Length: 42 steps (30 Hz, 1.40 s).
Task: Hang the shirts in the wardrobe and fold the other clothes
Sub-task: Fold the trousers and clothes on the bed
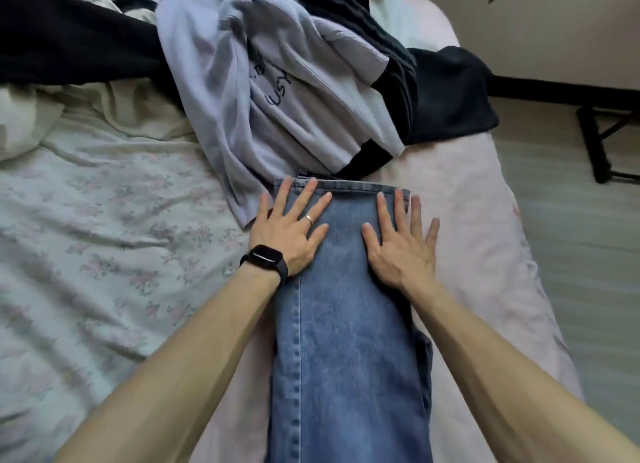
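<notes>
I see both hands laid flat on the folded jeans (346,341), fingers straight and spread. The left hand (291,227), with a black watch (266,258) on its wrist, presses the left edge. The right hand (401,246) presses the right edge. The denim runs back from under the palms along the pink sheet (478,240). Just beyond the fingertips, a crumpled lilac shirt (277,98) lies over black clothes (450,91).

Bed (467,220), grey floor (571,254), beige wall (554,29), black stand (595,143).
</notes>
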Motion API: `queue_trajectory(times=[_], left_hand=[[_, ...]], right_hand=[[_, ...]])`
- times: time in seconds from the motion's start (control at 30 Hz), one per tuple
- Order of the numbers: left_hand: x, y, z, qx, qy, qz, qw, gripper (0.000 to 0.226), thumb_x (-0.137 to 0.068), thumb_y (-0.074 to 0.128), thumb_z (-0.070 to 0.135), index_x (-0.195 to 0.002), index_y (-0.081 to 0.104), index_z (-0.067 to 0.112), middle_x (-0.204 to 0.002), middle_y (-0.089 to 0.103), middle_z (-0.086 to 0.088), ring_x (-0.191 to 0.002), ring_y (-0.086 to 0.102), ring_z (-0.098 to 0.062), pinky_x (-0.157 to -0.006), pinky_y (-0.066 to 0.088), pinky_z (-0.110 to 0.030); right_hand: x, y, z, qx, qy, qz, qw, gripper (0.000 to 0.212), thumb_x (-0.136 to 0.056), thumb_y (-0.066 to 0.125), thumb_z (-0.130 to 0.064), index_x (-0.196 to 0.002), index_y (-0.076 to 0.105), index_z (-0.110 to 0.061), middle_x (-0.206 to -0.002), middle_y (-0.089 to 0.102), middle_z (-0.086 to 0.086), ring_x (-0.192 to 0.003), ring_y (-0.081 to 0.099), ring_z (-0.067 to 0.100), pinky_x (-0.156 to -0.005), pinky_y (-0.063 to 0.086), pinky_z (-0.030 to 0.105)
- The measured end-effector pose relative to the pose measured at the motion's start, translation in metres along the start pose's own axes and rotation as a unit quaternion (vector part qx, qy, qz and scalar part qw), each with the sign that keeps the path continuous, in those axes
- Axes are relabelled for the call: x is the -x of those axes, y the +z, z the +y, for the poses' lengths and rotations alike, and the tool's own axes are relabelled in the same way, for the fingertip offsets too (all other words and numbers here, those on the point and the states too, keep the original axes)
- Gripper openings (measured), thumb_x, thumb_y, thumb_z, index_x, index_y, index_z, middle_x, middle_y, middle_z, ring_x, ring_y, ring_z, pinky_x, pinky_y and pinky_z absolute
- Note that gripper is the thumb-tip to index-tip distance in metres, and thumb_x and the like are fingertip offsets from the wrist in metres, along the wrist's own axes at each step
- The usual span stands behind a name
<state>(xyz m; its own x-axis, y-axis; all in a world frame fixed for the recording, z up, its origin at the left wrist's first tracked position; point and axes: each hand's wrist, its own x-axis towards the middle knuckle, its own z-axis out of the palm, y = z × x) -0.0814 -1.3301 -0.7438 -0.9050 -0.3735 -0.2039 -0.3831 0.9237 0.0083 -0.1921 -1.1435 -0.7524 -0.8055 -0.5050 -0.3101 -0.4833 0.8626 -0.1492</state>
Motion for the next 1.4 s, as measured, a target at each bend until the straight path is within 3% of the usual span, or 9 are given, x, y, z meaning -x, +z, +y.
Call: queue_trajectory(times=[0.13,0.33,0.6,0.73,0.83,0.93,1.0,1.17,1.4], left_hand=[[0.058,0.007,0.034,0.064,-0.037,0.086,0.994,0.064,-0.099,0.032,0.047,-0.159,0.019,0.03,-0.168,0.005,-0.002,-0.154,0.001,-0.024,-0.121,0.004,-0.056],[0.205,0.036,0.091,0.093,-0.006,0.04,0.995,0.063,-0.097,0.036,0.044,-0.156,0.03,0.023,-0.165,0.019,-0.002,-0.153,0.014,-0.022,-0.119,0.01,-0.055],[0.215,0.069,0.052,0.041,-0.017,-0.096,0.994,0.061,-0.1,0.014,0.063,-0.154,-0.008,0.048,-0.165,-0.015,0.014,-0.149,-0.024,-0.035,-0.118,-0.01,-0.059],[0.246,0.049,0.079,0.096,-0.086,-0.051,0.99,0.064,-0.099,0.024,0.053,-0.158,0.006,0.037,-0.167,-0.005,-0.001,-0.152,-0.014,-0.032,-0.119,-0.01,-0.056],[0.299,0.041,0.091,0.148,-0.014,-0.043,0.988,0.078,-0.088,0.043,0.048,-0.159,0.019,0.029,-0.167,0.006,-0.006,-0.154,-0.003,-0.031,-0.12,0.002,-0.058],[0.342,0.05,0.095,0.11,0.111,-0.098,0.983,0.095,-0.072,0.054,0.042,-0.159,0.02,0.025,-0.167,0.012,-0.007,-0.153,0.004,-0.034,-0.116,0.014,-0.058],[0.345,0.06,0.094,0.073,0.087,-0.131,0.985,0.103,-0.067,0.057,0.037,-0.16,0.012,0.031,-0.167,0.01,-0.007,-0.152,0.004,-0.039,-0.117,0.01,-0.058],[0.326,0.071,0.093,0.021,0.06,-0.159,0.985,0.089,-0.092,0.046,0.027,-0.153,-0.019,0.037,-0.163,-0.023,-0.005,-0.149,-0.019,-0.042,-0.119,-0.013,-0.054],[0.339,0.057,0.104,0.007,0.049,-0.184,0.982,0.066,-0.101,0.017,0.017,-0.155,-0.02,0.023,-0.165,-0.019,-0.008,-0.149,-0.016,-0.044,-0.122,-0.002,-0.051]], right_hand=[[0.053,0.002,0.0,-0.016,0.023,0.043,0.999,0.065,-0.104,0.017,-0.05,-0.161,-0.002,-0.026,-0.167,-0.02,-0.001,-0.151,-0.026,0.021,-0.12,-0.008,0.062],[0.21,0.054,-0.022,0.002,-0.097,0.095,0.991,0.061,-0.098,0.034,-0.037,-0.156,0.033,-0.02,-0.166,0.02,0.007,-0.155,0.009,0.026,-0.119,0.013,0.061],[0.22,0.08,0.036,0.077,-0.052,0.016,0.996,0.063,-0.102,0.03,-0.049,-0.161,0.017,-0.029,-0.169,0.006,0.0,-0.156,0.001,0.019,-0.12,0.008,0.064],[0.244,0.063,0.036,0.027,0.039,0.031,0.998,0.068,-0.099,0.032,-0.047,-0.16,0.021,-0.019,-0.169,0.006,0.006,-0.156,-0.001,0.025,-0.119,0.008,0.065],[0.3,0.054,0.026,-0.005,-0.058,0.085,0.995,0.077,-0.089,0.045,-0.042,-0.157,0.03,-0.011,-0.167,0.016,0.011,-0.155,0.01,0.026,-0.121,0.009,0.058],[0.346,0.063,0.029,0.035,-0.184,0.041,0.982,0.095,-0.068,0.052,-0.036,-0.157,0.03,-0.01,-0.167,0.014,0.01,-0.155,0.011,0.028,-0.121,0.012,0.058],[0.355,0.078,0.039,0.079,-0.193,0.004,0.978,0.1,-0.064,0.054,-0.032,-0.158,0.027,-0.013,-0.168,0.012,0.008,-0.155,0.011,0.028,-0.121,0.014,0.059],[0.337,0.094,0.046,0.122,-0.15,-0.03,0.981,0.097,-0.068,0.053,-0.027,-0.16,0.023,-0.015,-0.168,0.012,0.005,-0.155,0.011,0.025,-0.12,0.013,0.062],[0.348,0.09,0.039,0.131,-0.119,-0.038,0.983,0.063,-0.088,0.036,-0.016,-0.149,0.046,-0.009,-0.158,0.04,0.011,-0.144,0.041,0.03,-0.108,0.034,0.064]])
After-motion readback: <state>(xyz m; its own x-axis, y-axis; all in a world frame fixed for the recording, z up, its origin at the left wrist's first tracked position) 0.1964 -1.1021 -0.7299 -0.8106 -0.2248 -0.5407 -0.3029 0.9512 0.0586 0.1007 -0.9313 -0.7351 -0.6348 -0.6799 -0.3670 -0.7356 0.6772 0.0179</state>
